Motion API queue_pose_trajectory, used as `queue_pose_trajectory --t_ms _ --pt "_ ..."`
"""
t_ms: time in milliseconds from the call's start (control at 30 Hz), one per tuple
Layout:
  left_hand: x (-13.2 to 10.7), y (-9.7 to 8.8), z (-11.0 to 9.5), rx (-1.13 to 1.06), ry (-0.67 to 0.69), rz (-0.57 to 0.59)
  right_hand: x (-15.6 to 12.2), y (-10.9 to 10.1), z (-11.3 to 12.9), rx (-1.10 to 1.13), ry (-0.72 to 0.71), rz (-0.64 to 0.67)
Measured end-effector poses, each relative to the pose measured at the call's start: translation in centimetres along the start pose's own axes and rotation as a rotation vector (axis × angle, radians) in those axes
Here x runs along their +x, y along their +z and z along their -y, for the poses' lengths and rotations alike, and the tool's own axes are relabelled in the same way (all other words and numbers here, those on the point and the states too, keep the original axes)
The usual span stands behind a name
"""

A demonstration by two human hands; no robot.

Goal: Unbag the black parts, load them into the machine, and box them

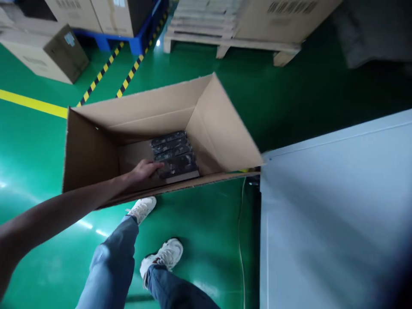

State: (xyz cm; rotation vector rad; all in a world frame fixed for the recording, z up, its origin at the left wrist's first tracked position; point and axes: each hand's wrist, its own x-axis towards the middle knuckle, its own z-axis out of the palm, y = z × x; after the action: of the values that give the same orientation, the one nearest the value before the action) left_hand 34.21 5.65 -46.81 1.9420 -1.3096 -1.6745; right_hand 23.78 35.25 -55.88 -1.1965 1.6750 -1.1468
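Observation:
My left hand (pixel 144 169) reaches down into a tall, open cardboard box (pixel 222 124). Its fingers are closed at the left end of a dark package in clear plastic wrap (pixel 178 166), the nearest one in a row. Several similar black wrapped packages (pixel 170 143) lie just behind it, against the right end of the box floor. The undersides of my fingers are hidden. My right hand is out of sight.
To the right stands a light grey surface (pixel 334 206), with a cable (pixel 240 240) on the green floor beside it. Behind the box are a wooden pallet (pixel 222 42), a blue pallet (pixel 138 43) and a carton (pixel 45 53). My shoes (pixel 169 253) are close below the box.

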Motion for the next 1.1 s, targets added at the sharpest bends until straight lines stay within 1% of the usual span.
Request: queue_pose_trajectory --t_ms 67,133,167,233,267,300,333,367,400,467,533,600,633,667,733,767,800,833,900,967,1033,1100 --pt "-5.2 -3.2 -2.0 -0.005 0.131 -0.054 -1.0 -2.8 1.6 -0.028 0.113 -0.125" --pt "-11.0 -5.7 -3.1 -0.047 0.289 -0.089 -2.3 -6.6 3.5 -0.083 0.253 -0.240" --pt "-13.9 -6.5 -3.3 -0.082 0.359 -0.098 -2.8 -8.5 4.6 -0.097 0.278 -0.282" --pt "-19.7 -6.9 -2.6 -0.182 0.442 -0.088 -3.7 -11.3 7.0 -0.105 0.276 -0.351" --pt "-22.3 -6.6 -1.7 -0.234 0.448 -0.055 -4.0 -12.1 8.4 -0.081 0.267 -0.352" --pt "-24.8 -6.1 -0.4 -0.277 0.445 -0.015 -4.3 -12.4 10.0 -0.035 0.263 -0.328" --pt "-27.2 -5.4 1.1 -0.304 0.435 0.030 -4.5 -12.3 11.8 0.034 0.251 -0.289" --pt "-29.3 -4.6 2.8 -0.320 0.417 0.066 -4.8 -11.9 13.7 0.126 0.240 -0.212" --pt "-31.4 -3.8 4.6 -0.333 0.397 0.088 -5.1 -11.4 15.5 0.217 0.190 -0.176" --pt "-35.1 -2.5 8.4 -0.344 0.359 0.109 -6.0 -10.2 19.1 0.355 0.080 -0.187" --pt "-38.1 -1.7 12.0 -0.308 0.334 0.175 -7.5 -9.3 21.9 0.369 0.066 -0.226" --pt "-40.4 -1.5 14.9 -0.240 0.311 0.315 -9.6 -8.9 23.8 0.328 0.079 -0.236" --pt "-41.2 -1.4 16.2 -0.223 0.290 0.372 -10.7 -8.9 24.4 0.310 0.074 -0.226" --pt "-41.9 -1.4 17.2 -0.227 0.254 0.394 -11.9 -8.8 24.7 0.298 0.059 -0.208" --pt "-42.7 -1.1 18.7 -0.278 0.167 0.350 -14.1 -8.4 24.8 0.278 0.012 -0.164" --pt "-42.9 -0.8 19.1 -0.306 0.131 0.326 -15.1 -8.2 24.6 0.263 -0.011 -0.151" --pt "-43.1 -0.5 19.2 -0.327 0.103 0.325 -16.0 -8.0 24.4 0.241 -0.029 -0.148" --pt "-43.3 -0.2 19.1 -0.338 0.085 0.358 -16.7 -7.9 24.1 0.216 -0.045 -0.146" --pt "-43.8 0.6 18.3 -0.364 0.084 0.458 -17.7 -7.8 23.8 0.168 -0.079 -0.134" --pt "-44.4 1.3 17.3 -0.403 0.090 0.514 -18.1 -8.3 24.0 0.112 -0.115 -0.119" --pt "-45.1 1.6 16.4 -0.442 0.100 0.511 -18.0 -9.2 24.6 0.047 -0.159 -0.107" --pt "-45.8 1.7 15.7 -0.471 0.098 0.481 -17.8 -10.1 25.5 0.005 -0.204 -0.100"
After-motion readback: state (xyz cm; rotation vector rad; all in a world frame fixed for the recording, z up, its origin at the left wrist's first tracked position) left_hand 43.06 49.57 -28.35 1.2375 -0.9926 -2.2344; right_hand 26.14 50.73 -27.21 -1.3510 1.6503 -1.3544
